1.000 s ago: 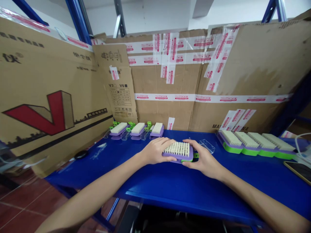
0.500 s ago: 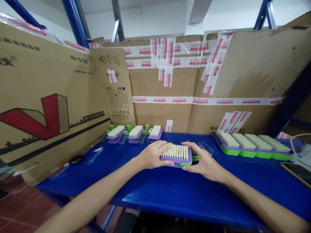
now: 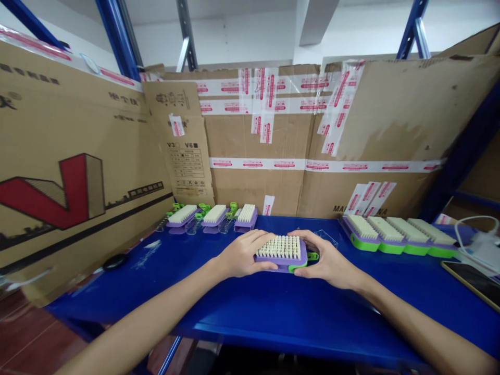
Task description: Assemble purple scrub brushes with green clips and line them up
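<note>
A purple brush [image 3: 280, 249] with cream bristles facing up is held between my two hands over the middle of the blue table [image 3: 250, 307]. My left hand [image 3: 244, 253] grips its left end, thumb along the front edge. At the other end my right hand [image 3: 330, 260] is closed on the brush, fingers behind and thumb in front. Beside that palm a green clip-like part [image 3: 312, 256] sticks out from the brush's right end. The brush's underside and the fingertips behind it are hidden.
Three purple brush parts [image 3: 214, 214] with green pieces and clear plastic parts stand at the back left. Several joined brushes with green bases [image 3: 402, 246] lie at the back right, near a phone [image 3: 474, 281] and a white cable [image 3: 464, 221]. Cardboard walls [image 3: 258, 135] enclose the back and left.
The camera view has shifted slightly. Both hands keep their hold on the brush, which stays in nearly the same place.
</note>
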`<state>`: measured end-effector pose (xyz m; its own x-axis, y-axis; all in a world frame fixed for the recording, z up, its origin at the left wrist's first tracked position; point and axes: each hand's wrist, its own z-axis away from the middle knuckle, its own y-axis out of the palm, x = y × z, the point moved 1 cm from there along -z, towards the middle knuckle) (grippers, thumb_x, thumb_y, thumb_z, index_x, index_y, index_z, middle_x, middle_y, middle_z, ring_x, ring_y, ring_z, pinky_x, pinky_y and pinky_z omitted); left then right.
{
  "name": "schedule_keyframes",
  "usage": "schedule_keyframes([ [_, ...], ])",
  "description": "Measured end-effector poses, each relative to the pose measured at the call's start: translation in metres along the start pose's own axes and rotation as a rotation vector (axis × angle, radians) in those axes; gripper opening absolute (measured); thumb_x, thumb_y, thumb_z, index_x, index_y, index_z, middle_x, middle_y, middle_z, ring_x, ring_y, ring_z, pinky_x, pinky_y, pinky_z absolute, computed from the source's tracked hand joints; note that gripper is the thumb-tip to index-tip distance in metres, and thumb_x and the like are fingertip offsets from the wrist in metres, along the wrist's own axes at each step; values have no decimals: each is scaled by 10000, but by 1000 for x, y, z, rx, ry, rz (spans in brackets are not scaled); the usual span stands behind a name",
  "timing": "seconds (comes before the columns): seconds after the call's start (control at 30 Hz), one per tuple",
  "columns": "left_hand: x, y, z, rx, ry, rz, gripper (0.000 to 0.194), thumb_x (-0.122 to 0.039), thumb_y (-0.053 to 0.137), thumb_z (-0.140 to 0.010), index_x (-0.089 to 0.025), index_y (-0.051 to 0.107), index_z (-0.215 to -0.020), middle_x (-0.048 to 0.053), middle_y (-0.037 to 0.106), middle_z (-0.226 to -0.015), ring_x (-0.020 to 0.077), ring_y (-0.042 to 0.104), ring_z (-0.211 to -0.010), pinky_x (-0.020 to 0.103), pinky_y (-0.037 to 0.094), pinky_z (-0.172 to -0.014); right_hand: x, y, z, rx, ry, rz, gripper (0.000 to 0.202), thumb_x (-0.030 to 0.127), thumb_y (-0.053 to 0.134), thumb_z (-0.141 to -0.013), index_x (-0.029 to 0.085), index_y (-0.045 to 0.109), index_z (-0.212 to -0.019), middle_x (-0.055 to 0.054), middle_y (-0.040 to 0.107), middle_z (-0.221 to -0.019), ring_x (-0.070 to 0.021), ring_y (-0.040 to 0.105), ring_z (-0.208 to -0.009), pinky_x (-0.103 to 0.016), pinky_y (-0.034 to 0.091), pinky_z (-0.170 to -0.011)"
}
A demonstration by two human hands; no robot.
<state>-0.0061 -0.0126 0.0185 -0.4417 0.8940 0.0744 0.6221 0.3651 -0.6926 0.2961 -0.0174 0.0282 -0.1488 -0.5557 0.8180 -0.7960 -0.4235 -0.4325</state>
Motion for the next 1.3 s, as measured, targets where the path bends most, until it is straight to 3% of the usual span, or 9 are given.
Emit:
schedule_keyframes([
  [0.47,2,0,3,40,-40,21,731,-700,673,-1083,-137,619,-1547,197,795,-1306,335,808,-1167,527,712,-1017,-4,3,-2,30,26,-115,773,440,1047,-782,323,669,-1446,-79,695,-1448,-326,698,-1309,-579,564,-1186],
  [1.3,5,2,3,66,-115,81,659,-641,691,-1095,-142,646,-1524,186,798,-1313,318,810,-1158,510,712,-998,-15,5,-8,67,63,-282,800,422,1073,-746,296,656,-1416,-95,739,-1434,-316,711,-1349,-596,509,-1247],
])
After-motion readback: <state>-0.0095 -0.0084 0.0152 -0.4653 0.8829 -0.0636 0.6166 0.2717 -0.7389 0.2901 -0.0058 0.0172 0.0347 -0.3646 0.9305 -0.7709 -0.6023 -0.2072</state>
